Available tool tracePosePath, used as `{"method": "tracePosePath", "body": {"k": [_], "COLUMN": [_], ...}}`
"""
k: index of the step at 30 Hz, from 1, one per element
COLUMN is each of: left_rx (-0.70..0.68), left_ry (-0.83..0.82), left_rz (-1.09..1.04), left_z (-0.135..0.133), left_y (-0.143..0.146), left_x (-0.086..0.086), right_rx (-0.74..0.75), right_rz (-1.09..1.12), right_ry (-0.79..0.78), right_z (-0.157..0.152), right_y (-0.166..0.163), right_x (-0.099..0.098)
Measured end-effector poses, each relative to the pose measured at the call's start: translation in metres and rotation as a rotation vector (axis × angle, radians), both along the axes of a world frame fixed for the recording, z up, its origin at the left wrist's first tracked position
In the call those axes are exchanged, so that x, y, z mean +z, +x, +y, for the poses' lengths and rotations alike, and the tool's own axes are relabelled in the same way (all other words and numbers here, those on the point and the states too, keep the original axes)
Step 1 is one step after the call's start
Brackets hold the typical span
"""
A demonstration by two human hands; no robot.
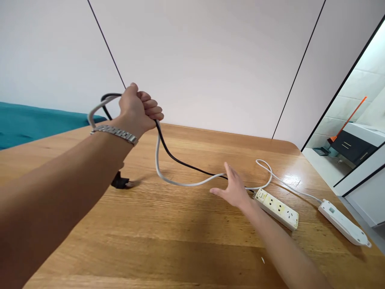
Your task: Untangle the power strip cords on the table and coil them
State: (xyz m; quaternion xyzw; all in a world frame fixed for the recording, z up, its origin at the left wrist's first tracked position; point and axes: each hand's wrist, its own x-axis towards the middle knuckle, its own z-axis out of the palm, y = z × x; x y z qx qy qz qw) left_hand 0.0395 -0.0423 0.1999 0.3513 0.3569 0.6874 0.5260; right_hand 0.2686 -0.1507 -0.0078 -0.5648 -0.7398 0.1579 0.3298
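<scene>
Wooden tabletop (pixel 150 237): left hand (pixel 138 108) fisted around black cable (pixel 180 161) and white cable (pixel 174 181); right hand (pixel 233 189), fingers spread, beside cream plastic power strip (pixel 277 209), markings unreadable.

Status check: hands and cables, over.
Left hand fisted on black cable and white cable, raised. Right hand open near them. Power strip beside it.

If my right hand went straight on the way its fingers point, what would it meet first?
Most likely the white cable, lying on the wooden table just ahead of the open right hand. The black cable runs close behind it. Depth is unclear, so the hand might pass above both.
</scene>
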Motion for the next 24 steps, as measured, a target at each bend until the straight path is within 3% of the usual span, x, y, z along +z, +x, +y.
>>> {"method": "tracePosePath", "body": {"k": [2,5,7,9,12,17,20,24], "left_rx": [-0.045,-0.087,-0.111,-0.15,-0.21,-0.254,-0.25,-0.185], "left_ry": [0.005,0.009,0.001,-0.03,-0.08,-0.111,-0.158,-0.281], "left_rz": [-0.03,-0.066,-0.09,-0.101,-0.095,-0.056,-0.005,-0.058], "left_z": [-0.003,-0.003,0.0,0.002,0.001,-0.003,0.0,0.015], "left_y": [0.002,-0.001,-0.003,-0.005,-0.002,0.001,0.0,0.0], "left_x": [0.002,0.005,0.005,0.005,0.004,0.002,-0.002,-0.014], "right_rx": [0.136,0.31,0.282,0.151,0.013,0.108,0.105,0.155], "right_rz": [0.057,-0.024,-0.066,-0.029,0.001,-0.203,-0.26,-0.331], "right_ry": [0.054,0.098,0.172,0.249,0.212,-0.012,0.076,0.193], "right_z": [0.0,-0.013,-0.025,-0.033,-0.035,-0.031,-0.044,-0.084], "right_y": [-0.014,-0.016,-0.009,-0.001,0.005,0.0,-0.002,0.004], "right_x": [-0.003,-0.011,-0.017,-0.021,-0.021,-0.016,-0.019,-0.032]}}
